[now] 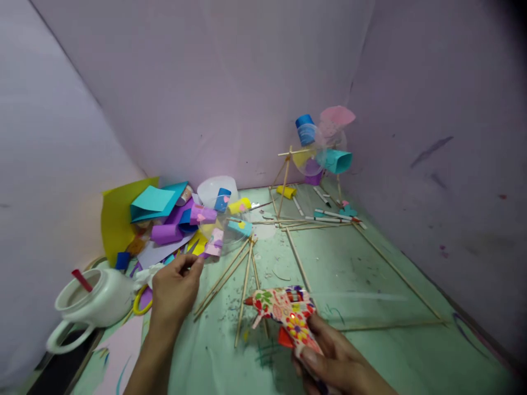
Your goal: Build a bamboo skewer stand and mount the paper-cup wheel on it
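Observation:
My right hand (pixel 329 356) is wrapped round the handle of a floral-patterned glue gun (pixel 284 307), its nozzle pointing left. My left hand (pixel 177 285) is closed in a pinch at the left; a bit of purple shows at its fingertips, and what they hold is not clear. Just beyond those fingertips is a clear plastic disc (pixel 234 235) with small paper cups around it, among them a pink one (pixel 214 242) and a light blue one (pixel 240 226). Between my hands, thin wooden sticks (pixel 247 285) meet at a peak near the disc.
A second wheel of paper cups (pixel 338 161) sits on a stick frame (pixel 285 186) at the back right. Coloured paper (pixel 154 200) is heaped at the left, near a white teapot-like pot (pixel 99 299) and yellow-handled scissors (pixel 142 302). Markers (pixel 333 215) and sticks lie on the green tabletop.

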The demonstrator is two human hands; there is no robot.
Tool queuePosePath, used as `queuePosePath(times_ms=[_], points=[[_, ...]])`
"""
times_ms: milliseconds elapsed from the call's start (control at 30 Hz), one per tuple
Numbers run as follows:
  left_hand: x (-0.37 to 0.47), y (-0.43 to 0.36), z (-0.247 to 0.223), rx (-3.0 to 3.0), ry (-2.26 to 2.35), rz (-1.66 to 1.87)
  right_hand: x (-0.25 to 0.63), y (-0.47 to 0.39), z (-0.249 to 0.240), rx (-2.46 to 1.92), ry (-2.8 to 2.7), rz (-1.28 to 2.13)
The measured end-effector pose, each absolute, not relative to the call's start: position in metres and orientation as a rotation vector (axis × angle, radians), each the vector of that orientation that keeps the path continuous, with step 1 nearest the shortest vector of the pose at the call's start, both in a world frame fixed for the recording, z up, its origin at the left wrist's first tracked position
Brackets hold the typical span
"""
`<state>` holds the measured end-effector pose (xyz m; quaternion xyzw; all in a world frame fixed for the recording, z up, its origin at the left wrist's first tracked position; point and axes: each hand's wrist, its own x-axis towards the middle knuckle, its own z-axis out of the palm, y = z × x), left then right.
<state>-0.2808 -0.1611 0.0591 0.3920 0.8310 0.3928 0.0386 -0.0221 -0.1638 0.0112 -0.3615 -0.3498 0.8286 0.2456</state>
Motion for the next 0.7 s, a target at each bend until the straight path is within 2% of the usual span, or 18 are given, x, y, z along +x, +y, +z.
queuePosePath(times_ms=[167,333,500,700], points=[[-0.303,-0.183,0.060,0.813,2.529,1.610,-0.068,-0.172,0.012,-0.833,-1.001,2.363],[-0.297,-0.198,0.066,0.774,2.470,1.941,-0.109,-0.173,0.019,-1.016,-0.932,2.267],[-0.279,-0.207,0.068,1.075,2.502,1.941,-0.143,-0.188,0.018,-0.867,-0.971,2.292],[-0.269,-0.212,0.069,1.402,2.586,1.870,-0.154,-0.222,-0.014,-0.756,-1.060,2.264]])
